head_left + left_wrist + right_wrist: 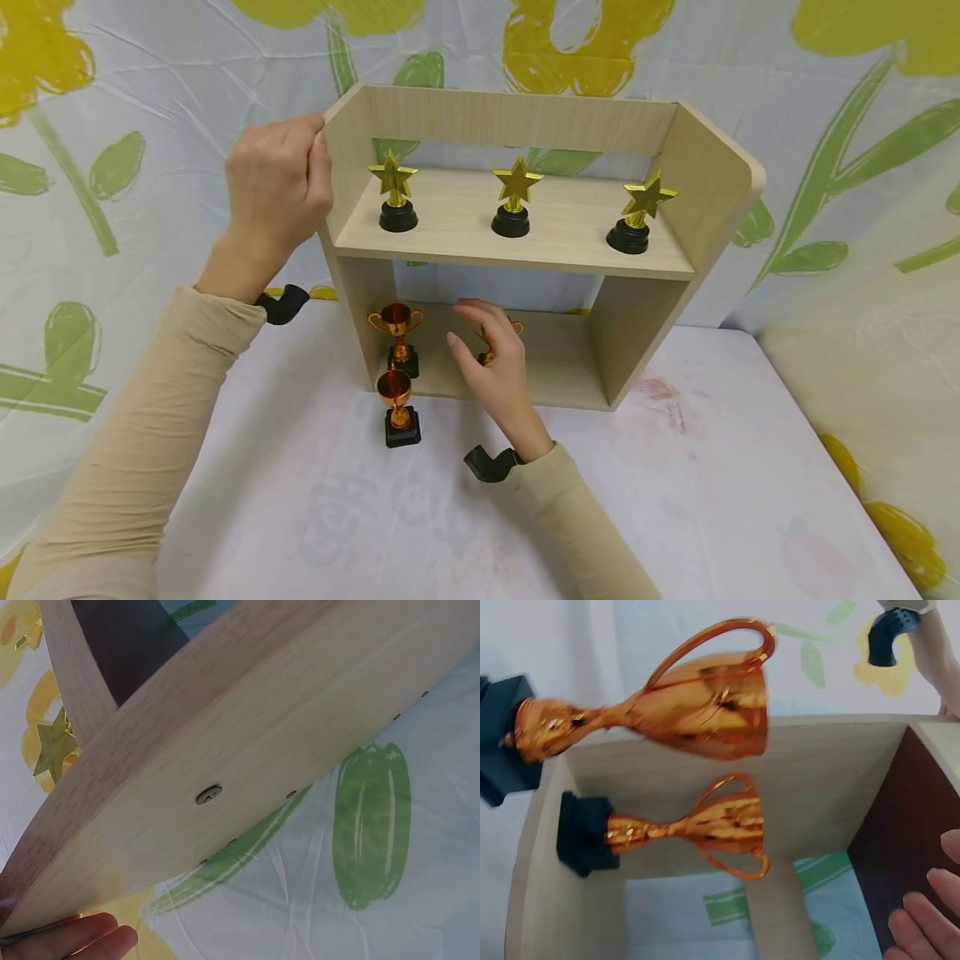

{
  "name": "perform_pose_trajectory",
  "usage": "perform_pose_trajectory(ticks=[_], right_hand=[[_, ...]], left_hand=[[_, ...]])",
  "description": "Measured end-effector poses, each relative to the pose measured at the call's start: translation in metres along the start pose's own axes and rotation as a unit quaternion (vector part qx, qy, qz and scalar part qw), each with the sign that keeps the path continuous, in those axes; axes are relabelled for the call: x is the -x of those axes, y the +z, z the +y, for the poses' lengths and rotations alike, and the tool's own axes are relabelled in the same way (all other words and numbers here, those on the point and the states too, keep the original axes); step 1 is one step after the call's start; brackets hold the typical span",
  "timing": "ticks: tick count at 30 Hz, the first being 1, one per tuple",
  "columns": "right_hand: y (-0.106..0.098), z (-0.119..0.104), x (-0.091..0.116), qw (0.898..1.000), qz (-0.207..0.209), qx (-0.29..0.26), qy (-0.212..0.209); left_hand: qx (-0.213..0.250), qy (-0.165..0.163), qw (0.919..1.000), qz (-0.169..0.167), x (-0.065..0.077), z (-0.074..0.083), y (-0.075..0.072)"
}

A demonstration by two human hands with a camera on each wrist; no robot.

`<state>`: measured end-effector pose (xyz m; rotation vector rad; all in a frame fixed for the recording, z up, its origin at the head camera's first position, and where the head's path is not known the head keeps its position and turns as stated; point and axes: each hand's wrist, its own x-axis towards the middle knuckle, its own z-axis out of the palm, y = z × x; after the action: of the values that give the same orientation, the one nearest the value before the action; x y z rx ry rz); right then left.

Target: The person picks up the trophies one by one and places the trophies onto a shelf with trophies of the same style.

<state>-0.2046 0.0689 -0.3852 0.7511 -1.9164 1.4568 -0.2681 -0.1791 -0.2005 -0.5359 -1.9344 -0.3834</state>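
Observation:
My left hand [279, 177] grips the upper left side panel of a small wooden shelf unit [517, 117]. In the left wrist view, its fingertips [94, 934] show against the panel's edge. My right hand [497, 364], fingers loosely extended, is at the lower compartment, in front of a copper-coloured trophy cup [487, 357] that it partly covers. To its left, one trophy cup [396, 318] stands inside the compartment and another trophy cup [395, 390] stands on the table before it. The right wrist view shows these two cups apart from my right fingers [922, 922].
On the upper shelf stand three gold star trophies with black bases: a left one [393, 187], a middle one [514, 196] and a right one [642, 208]. A white cloth covers the table [315, 500]. Flower-printed fabric [165, 75] hangs behind the shelf unit.

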Motion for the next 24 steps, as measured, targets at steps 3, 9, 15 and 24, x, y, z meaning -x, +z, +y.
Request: perform_pose_trajectory(ticks=[3, 9, 15, 24], right_hand=[[0.002, -0.006, 0.000, 0.999, -0.023, -0.030, 0.008], [0.005, -0.037, -0.001, 0.996, -0.053, -0.065, 0.006], [0.016, -0.032, 0.008, 0.997, -0.061, -0.042, 0.022], [0.035, -0.026, 0.028, 0.995, -0.056, 0.014, 0.076]], left_hand=[[0.000, 0.007, 1.0000, 0.001, 0.000, 0.000, 0.001], [-0.001, 0.006, 1.0000, 0.000, 0.000, 0.002, 0.001], [-0.002, -0.006, 1.0000, -0.001, 0.000, 0.001, 0.001], [-0.002, 0.002, 1.0000, 0.000, 0.000, 0.001, 0.001]])
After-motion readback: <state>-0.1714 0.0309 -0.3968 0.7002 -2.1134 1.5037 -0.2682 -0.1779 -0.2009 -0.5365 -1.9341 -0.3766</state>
